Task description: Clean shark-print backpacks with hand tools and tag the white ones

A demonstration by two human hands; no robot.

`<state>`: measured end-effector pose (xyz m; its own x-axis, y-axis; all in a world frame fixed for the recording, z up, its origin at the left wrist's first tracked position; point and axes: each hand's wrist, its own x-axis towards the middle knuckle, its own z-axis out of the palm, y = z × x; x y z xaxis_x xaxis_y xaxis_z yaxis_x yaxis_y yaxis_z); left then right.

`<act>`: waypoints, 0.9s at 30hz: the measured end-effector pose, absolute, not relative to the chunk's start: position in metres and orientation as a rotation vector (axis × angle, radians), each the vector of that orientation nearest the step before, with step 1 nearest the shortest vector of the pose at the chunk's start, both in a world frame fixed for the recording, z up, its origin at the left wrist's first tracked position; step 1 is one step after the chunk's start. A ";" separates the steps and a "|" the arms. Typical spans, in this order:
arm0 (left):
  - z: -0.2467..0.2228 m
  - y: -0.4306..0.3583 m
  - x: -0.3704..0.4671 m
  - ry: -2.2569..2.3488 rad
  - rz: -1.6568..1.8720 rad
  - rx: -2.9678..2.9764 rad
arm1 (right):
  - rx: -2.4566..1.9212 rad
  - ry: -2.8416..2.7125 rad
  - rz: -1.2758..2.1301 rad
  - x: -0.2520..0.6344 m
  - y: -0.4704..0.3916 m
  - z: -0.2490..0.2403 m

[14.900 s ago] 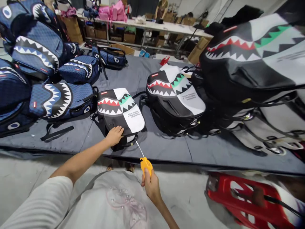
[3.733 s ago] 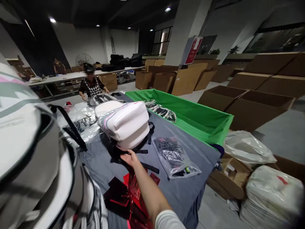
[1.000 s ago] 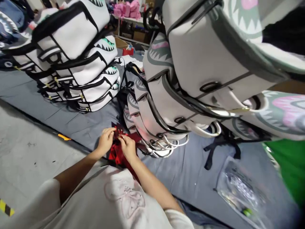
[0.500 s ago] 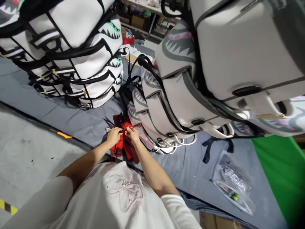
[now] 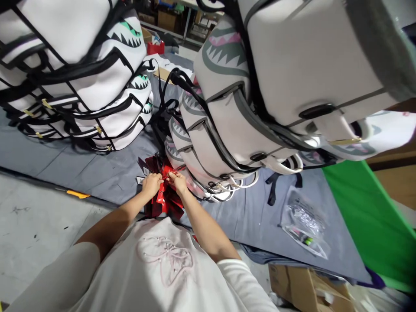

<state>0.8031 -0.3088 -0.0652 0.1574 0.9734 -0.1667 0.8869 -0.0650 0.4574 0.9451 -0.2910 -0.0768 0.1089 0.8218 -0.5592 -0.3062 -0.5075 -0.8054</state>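
Observation:
A bunch of glossy red tags with thin red strings lies at the near edge of the grey-covered table. My left hand is closed at the left side of the bunch, its fingers pinching among the strings. Close beside it, my right hand pinches the strings from the right. The fingertips are small in view and partly hide what they grip. Just right of my hands rises a leaning stack of light backpacks with grey shark-mouth prints and white handles.
Another stack of white backpacks with black trim stands at the left. A clear plastic bag lies on the grey table cover at right, near a green cloth. Below the table edge sits an open cardboard box.
My view has turned, so the backpacks and table appear further left, and more of the cardboard box shows. Both hands remain at the red bunch, with the tags lying slightly differently.

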 end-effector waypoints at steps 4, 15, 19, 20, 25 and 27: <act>-0.060 -0.301 0.793 1.691 0.193 2.028 | -1.497 -0.558 1.537 0.942 -0.292 -0.079; -0.060 -0.296 0.789 1.674 0.093 2.185 | -1.594 -0.755 1.444 0.934 -0.289 -0.091; -0.063 -0.294 0.788 1.714 0.093 2.185 | -1.676 -0.920 1.362 0.941 -0.290 -0.096; -0.064 -0.294 0.788 1.721 0.095 2.185 | -1.703 -0.957 1.331 0.944 -0.292 -0.096; -0.065 -0.293 0.792 1.712 0.094 2.219 | -1.803 -1.087 1.147 0.949 -0.314 -0.089; -0.065 -0.293 0.795 1.695 0.094 2.236 | -1.800 -1.124 1.113 0.945 -0.321 -0.088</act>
